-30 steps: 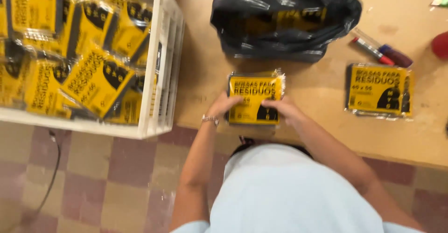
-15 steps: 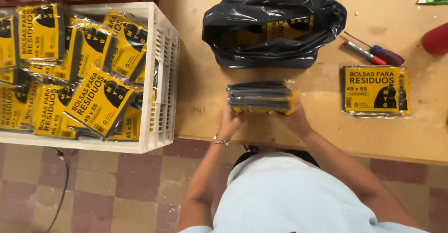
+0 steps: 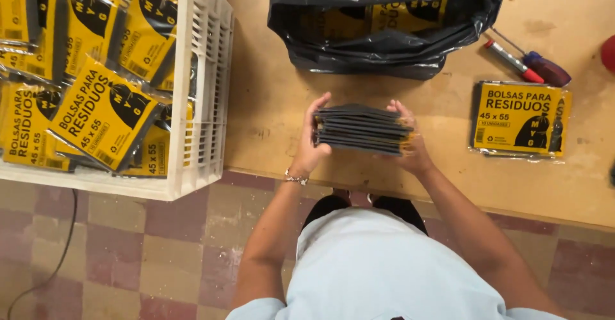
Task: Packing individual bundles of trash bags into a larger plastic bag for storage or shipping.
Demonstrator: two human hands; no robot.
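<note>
Head view looks straight down past a pale blue shirt (image 3: 378, 269) to a checkered tile floor (image 3: 141, 256) of dull red and tan squares, with a dark cable (image 3: 61, 256) curving across it at the left. Just beyond the shirt, both hands are clamped on a pack (image 3: 364, 130) of folded dark bags, held edge-up above the near part of the counter (image 3: 269, 108): the left hand (image 3: 312, 142) presses its left end, fingers raised along the side, and the right hand (image 3: 410, 142) presses the right end. A thin bracelet (image 3: 296, 178) circles the left wrist. The counter is bare tan wood, scuffed. To the right of the pack, well apart, a flat rectangular yellow packet (image 3: 520, 119) with black print and a black bag drawing lies face up in clear wrap. Just beyond it lie two screwdrivers (image 3: 526, 62), one red-handled, one dark. Left of the counter, a white slatted crate (image 3: 204, 89) holds many like yellow packets, heaped at angles. Farthest off, a black plastic sack (image 3: 384, 22) sits open on the counter, yellow showing through it.
</note>
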